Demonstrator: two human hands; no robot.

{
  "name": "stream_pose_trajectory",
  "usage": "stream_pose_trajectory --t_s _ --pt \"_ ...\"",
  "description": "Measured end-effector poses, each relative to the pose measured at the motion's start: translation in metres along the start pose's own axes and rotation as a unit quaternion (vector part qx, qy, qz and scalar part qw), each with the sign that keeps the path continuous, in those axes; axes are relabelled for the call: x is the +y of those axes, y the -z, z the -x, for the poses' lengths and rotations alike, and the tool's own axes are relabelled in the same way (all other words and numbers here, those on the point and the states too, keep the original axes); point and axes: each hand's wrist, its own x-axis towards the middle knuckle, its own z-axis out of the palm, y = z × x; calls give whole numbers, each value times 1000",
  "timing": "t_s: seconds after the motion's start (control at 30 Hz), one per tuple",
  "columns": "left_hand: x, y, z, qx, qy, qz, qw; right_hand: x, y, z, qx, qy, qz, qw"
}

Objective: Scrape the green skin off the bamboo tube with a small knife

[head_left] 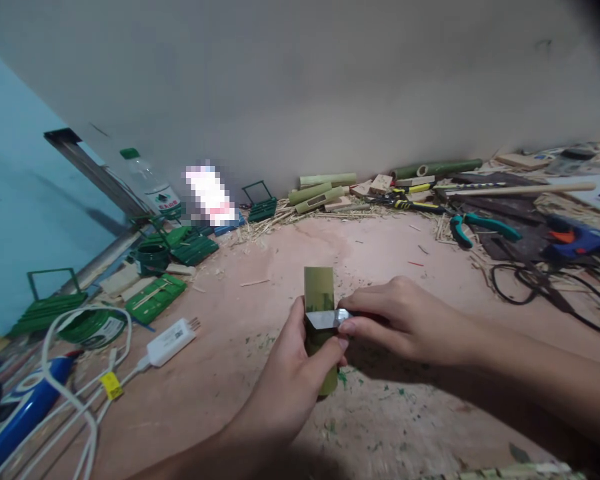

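Note:
A short green bamboo piece [319, 288] stands nearly upright in front of me, with my left hand [300, 370] wrapped round its lower part. In my right hand [393, 320] is a utility knife [325, 319], gripped close to its blade. The blade lies flat across the front of the bamboo, pointing left. My left thumb rests just below the blade, near the right fingertips. Most of the knife's handle is hidden by the right hand. Green shavings [344, 381] are scattered on the wooden table [230, 400] under the hands.
Bamboo tubes [317, 193], pliers [485, 227] and a blue glue gun [583, 239] lie at the back and right. On the left are a white charger [171, 342] with its cable, green bamboo models [155, 298], a plastic bottle [153, 183] and a lit, blurred phone [210, 193].

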Motion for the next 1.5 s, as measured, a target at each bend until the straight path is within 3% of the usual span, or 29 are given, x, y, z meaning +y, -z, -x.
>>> stream_pose_trajectory --t_s 0.4,0.47,0.67,0.97,1.3,1.5 --pt "-3 3 -2 24 -13 -46 999 -2 -1 1 17 -11 9 1000" --pt "-3 1 -1 20 3 -46 999 2 4 0 45 -28 5 999" --pt "2 -4 6 -9 38 -25 999 23 30 -3 208 -145 35 967" --pt "5 3 -2 -28 58 4 998 15 10 -3 138 -144 -10 980" --pt "6 4 -2 26 24 31 999 6 9 -2 102 -108 -46 988" --pt "5 2 -1 -4 27 19 999 2 8 -2 28 -74 -55 995"
